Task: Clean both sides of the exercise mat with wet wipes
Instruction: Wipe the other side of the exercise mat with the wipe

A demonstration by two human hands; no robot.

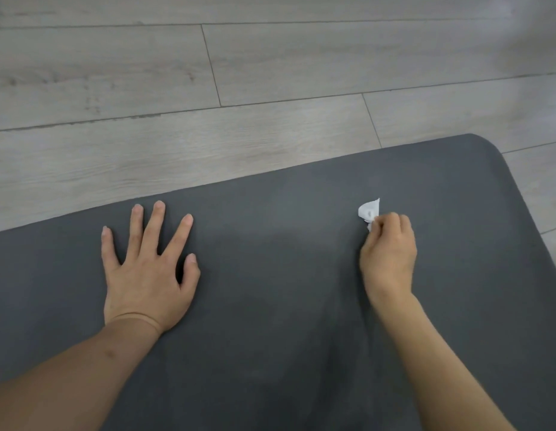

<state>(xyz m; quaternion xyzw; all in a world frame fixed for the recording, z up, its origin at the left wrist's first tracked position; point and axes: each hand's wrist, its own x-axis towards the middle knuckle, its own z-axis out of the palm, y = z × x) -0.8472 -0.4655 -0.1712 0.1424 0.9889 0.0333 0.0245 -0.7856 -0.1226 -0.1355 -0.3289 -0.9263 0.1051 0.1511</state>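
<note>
Right hand [388,253] grips wipe [369,210], seemingly near mat [270,306] corner.

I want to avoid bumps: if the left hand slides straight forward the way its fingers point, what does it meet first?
Probably nothing solid: the left hand would cross the mat edge onto bare wooden floor.

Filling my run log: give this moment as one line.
left hand flat on mat | right hand grips wipe on mat
</note>
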